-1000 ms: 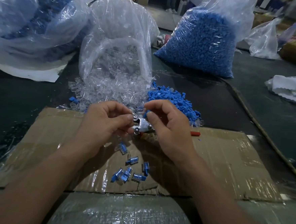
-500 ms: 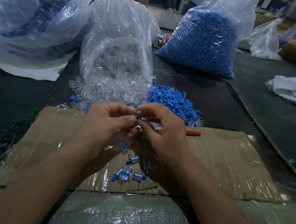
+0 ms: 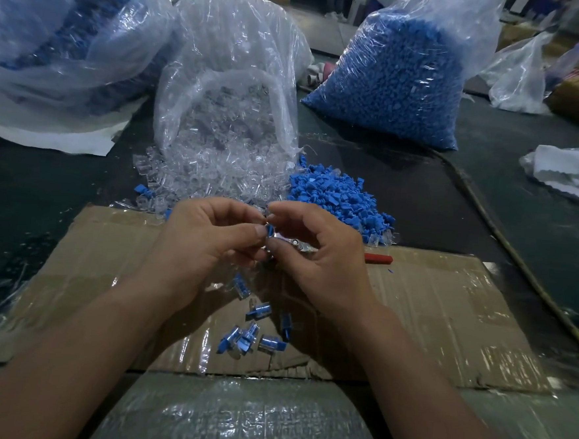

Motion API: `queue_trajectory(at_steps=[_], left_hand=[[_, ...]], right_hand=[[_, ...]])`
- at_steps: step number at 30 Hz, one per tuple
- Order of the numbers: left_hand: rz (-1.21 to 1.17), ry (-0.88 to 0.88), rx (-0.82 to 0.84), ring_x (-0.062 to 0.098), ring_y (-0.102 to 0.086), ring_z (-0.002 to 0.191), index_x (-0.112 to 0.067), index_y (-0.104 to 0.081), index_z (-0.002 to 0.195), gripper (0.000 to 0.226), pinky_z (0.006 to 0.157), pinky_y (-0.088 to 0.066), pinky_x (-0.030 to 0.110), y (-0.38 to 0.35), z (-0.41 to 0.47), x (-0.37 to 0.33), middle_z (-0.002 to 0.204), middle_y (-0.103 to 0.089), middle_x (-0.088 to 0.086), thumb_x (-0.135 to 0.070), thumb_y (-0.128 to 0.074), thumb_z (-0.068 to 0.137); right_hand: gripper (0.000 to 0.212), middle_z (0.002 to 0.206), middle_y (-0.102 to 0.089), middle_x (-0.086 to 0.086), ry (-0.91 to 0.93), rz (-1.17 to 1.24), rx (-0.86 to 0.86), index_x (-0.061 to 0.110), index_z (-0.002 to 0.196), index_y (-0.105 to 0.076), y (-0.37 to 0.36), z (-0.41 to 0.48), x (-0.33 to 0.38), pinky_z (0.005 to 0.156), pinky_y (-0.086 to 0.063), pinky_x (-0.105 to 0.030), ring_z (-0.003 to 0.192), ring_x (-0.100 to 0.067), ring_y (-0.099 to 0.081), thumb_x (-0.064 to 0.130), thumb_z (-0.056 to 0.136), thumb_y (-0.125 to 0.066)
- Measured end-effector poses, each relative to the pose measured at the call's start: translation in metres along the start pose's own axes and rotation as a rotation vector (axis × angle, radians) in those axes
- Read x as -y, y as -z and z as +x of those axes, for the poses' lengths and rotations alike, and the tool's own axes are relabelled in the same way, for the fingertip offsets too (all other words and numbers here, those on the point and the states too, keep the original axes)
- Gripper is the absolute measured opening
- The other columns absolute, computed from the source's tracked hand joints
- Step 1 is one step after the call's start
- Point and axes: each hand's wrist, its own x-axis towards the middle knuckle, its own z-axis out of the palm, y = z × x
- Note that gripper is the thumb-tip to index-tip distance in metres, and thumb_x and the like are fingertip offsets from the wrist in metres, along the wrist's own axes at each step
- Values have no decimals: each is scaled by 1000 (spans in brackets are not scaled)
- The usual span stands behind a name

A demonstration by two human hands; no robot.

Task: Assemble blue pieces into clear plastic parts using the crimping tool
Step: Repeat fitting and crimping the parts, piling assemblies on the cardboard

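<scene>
My left hand [image 3: 211, 244] and my right hand [image 3: 323, 259] meet fingertip to fingertip above the cardboard sheet [image 3: 446, 316]. Between them is a small blue piece [image 3: 269, 231], pinched by both thumbs and forefingers; the clear part it goes with is mostly hidden by my left fingers. The crimping tool's metal head [image 3: 295, 243] shows under my right hand's curled fingers, and its red handle [image 3: 378, 258] sticks out to the right. Several assembled blue-and-clear pieces [image 3: 249, 336] lie on the cardboard below my hands.
A pile of clear parts [image 3: 198, 178] spills from an open bag [image 3: 229, 78]; a loose blue pile [image 3: 337, 198] lies beside it. A full bag of blue pieces [image 3: 394, 79] stands behind, with another big bag [image 3: 53, 48] at the left and white bags [image 3: 572, 170] at the right.
The tool's metal head, plainly seen between my hands before, now lies under my right fingers. My fingertips have closed together on the blue piece.
</scene>
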Motion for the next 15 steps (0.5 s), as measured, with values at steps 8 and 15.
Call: queue_trajectory(at_steps=[8, 15], left_hand=[[-27, 15, 38, 15, -64, 50, -16, -72, 59, 9, 47, -51, 18, 2, 0, -4, 60, -68, 9, -10, -66, 56], [-99, 32, 52, 16, -63, 47, -9, -69, 60, 8, 44, -50, 18, 1, 0, -3, 58, -67, 13, -3, -64, 56]], right_hand=[[24, 91, -68, 0, 32, -10, -40, 4, 99, -70, 1, -1, 0, 78, -49, -15, 88, -7, -62, 11, 76, -70], [23, 91, -71, -6, 63, -32, -56, 3, 98, -70, 2, -1, -1, 80, -49, -15, 87, -7, -62, 7, 75, -70]])
